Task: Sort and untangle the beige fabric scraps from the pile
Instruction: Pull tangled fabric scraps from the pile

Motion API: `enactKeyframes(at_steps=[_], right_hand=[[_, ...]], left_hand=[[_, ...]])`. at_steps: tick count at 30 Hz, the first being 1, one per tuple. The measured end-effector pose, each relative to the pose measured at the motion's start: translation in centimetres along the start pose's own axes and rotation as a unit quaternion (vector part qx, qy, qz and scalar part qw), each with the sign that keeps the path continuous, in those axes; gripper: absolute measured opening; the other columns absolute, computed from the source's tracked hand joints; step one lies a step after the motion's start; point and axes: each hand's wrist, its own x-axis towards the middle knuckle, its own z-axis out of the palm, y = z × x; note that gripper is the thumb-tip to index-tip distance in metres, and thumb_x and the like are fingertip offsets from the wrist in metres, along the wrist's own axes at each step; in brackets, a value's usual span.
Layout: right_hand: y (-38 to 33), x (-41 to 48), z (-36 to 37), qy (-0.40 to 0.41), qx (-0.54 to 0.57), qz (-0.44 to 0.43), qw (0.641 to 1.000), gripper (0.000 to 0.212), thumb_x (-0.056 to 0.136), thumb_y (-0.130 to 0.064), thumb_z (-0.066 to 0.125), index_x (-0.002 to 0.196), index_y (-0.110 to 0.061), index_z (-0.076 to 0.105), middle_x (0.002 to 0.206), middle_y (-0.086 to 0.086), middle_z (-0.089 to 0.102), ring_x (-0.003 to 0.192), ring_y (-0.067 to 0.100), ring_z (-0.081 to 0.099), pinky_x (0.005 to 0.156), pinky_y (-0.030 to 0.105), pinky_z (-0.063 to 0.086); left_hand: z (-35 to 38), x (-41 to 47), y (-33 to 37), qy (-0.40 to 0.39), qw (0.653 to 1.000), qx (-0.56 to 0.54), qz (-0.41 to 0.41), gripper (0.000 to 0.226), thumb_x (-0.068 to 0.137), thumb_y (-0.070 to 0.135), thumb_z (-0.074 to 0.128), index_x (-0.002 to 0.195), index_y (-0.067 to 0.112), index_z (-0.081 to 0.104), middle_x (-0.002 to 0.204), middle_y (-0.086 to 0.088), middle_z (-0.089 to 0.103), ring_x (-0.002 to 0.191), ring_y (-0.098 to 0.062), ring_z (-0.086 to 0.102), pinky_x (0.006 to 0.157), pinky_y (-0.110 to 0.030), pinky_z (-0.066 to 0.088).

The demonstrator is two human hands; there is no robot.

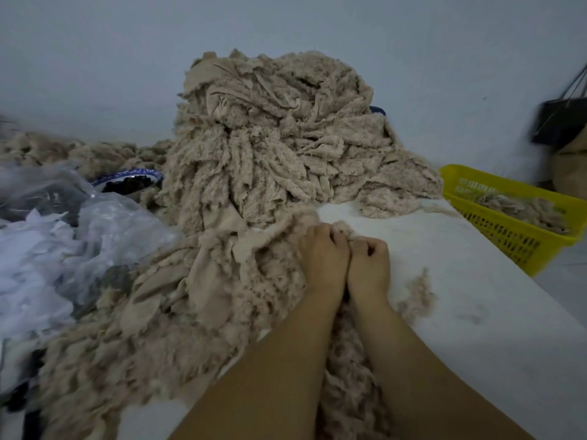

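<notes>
On a white table (460, 281) against a pale grey-blue wall (95, 58), a tall mound of beige fabric scraps (270, 138): long ragged strips, fuzzy and looped on one face, smooth and flat on the other, twisted together and spilling forward and left toward the near edge. At the mound's near right edge, two bare forearms reaching in from below, side by side. Knuckles up, left hand (320, 252) with fingers curled down into a small fuzzy scrap (344, 231). Pressed against its inner side, right hand (370, 258) with fingers curled inward, seemingly pinching the same tuft from the other side. Between and beneath the forearms, more fluffy beige trimmings. Just right of the right wrist, a loose wispy tuft (416, 293) lying alone on bare tabletop.

Far left, crumpled clear plastic bags (104, 223), glossy and wrinkled, over a drift of thin white scraps (31, 265). Behind the bags, beside the mound's left foot, a round blue-and-white patterned bowl (130, 181) holding small dark pieces, too blurred to identify.

Right of the table, a rectangular yellow plastic basket (508, 236) with perforated lattice walls, holding a shallow layer of the same beige fluff. Beyond the basket, at the right edge, a blurred black bag (559, 122) hanging by thin cords against the wall.
</notes>
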Motion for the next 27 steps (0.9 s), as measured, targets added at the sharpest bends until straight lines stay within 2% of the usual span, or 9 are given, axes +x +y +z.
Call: enactKeyframes(at_steps=[2,6,10,13,15,18,21,23,27], right_hand=[[0.0,-0.5,-0.9,0.016,0.027,0.026,0.999,0.012,0.101,-0.020,0.047,0.088,-0.022,0.049,0.088,0.001,0.060,0.077,0.016,0.058,0.065,0.033,0.047],[-0.1,-2.2,-1.6,-0.022,0.021,0.034,0.999,0.014,0.100,-0.022,0.049,0.087,-0.025,0.052,0.088,0.001,0.063,0.081,0.020,0.063,0.064,0.033,0.049],[-0.3,-3.4,-1.3,-0.097,0.016,0.070,0.993,0.008,0.097,-0.023,0.051,0.094,-0.017,0.055,0.095,0.010,0.065,0.090,0.030,0.065,0.082,0.051,0.056],[-1.1,-2.9,-1.4,-0.115,0.015,0.059,0.992,0.011,0.096,-0.022,0.049,0.093,-0.011,0.052,0.082,0.012,0.061,0.069,0.029,0.059,0.057,0.043,0.053],[-1.8,-1.4,-1.3,-0.095,0.018,0.030,0.995,0.015,0.097,-0.018,0.045,0.091,-0.004,0.050,0.069,0.013,0.052,0.055,0.026,0.047,0.042,0.028,0.037],[-2.9,1.2,-1.8,-0.026,-0.001,-0.012,1.000,0.015,0.102,-0.020,0.042,0.095,-0.008,0.049,0.073,0.010,0.050,0.052,0.018,0.049,0.038,0.021,0.036],[-2.6,3.4,-2.9,0.023,-0.014,-0.012,1.000,0.017,0.104,-0.025,0.041,0.091,-0.016,0.044,0.078,0.008,0.048,0.056,0.018,0.042,0.043,0.027,0.035],[-2.1,4.5,-2.8,0.037,-0.009,0.003,0.999,0.018,0.105,-0.028,0.040,0.096,-0.014,0.047,0.077,0.006,0.050,0.058,0.019,0.043,0.041,0.026,0.035],[-0.7,3.1,0.4,0.020,0.044,0.036,0.998,0.017,0.104,-0.026,0.042,0.101,-0.011,0.051,0.083,0.011,0.054,0.067,0.024,0.051,0.056,0.032,0.041]], left_hand=[[0.8,-1.3,0.1,-0.020,1.000,-0.003,0.015,0.026,0.102,0.020,0.042,0.113,0.004,0.060,0.132,-0.011,0.055,0.122,-0.029,0.047,0.105,-0.038,0.033],[-0.8,-4.8,-0.7,0.008,0.989,-0.144,-0.027,0.023,0.102,0.019,0.045,0.115,0.005,0.059,0.119,-0.009,0.056,0.113,-0.026,0.050,0.099,-0.038,0.040],[-3.3,-8.9,-1.9,-0.001,0.978,-0.203,-0.043,0.015,0.103,0.028,0.043,0.109,0.019,0.054,0.113,0.003,0.052,0.105,-0.016,0.050,0.091,-0.030,0.044],[-4.4,-8.5,-2.0,-0.016,0.968,-0.240,-0.067,0.011,0.101,0.026,0.046,0.094,0.021,0.053,0.103,-0.005,0.056,0.091,-0.018,0.052,0.083,-0.042,0.048],[-5.0,-5.9,-1.4,-0.035,0.963,-0.260,-0.063,0.021,0.097,0.023,0.049,0.077,0.025,0.043,0.080,-0.003,0.051,0.071,-0.015,0.046,0.062,-0.035,0.042],[-6.3,-0.9,-0.4,-0.087,0.982,-0.164,0.016,0.030,0.098,0.029,0.052,0.074,0.027,0.034,0.066,0.005,0.042,0.054,-0.006,0.042,0.049,-0.025,0.033],[-7.5,2.4,-2.6,-0.101,0.982,0.062,0.150,0.037,0.098,0.046,0.052,0.074,0.028,0.031,0.065,0.006,0.040,0.056,-0.012,0.041,0.051,-0.032,0.027],[-7.1,3.3,-4.8,-0.091,0.973,0.153,0.150,0.028,0.097,0.046,0.054,0.083,0.025,0.042,0.070,0.006,0.049,0.065,-0.015,0.050,0.054,-0.032,0.033],[-3.3,2.4,-3.3,-0.034,0.999,-0.013,-0.022,0.013,0.097,0.024,0.048,0.096,0.015,0.056,0.097,-0.010,0.066,0.094,-0.031,0.061,0.080,-0.036,0.047]])
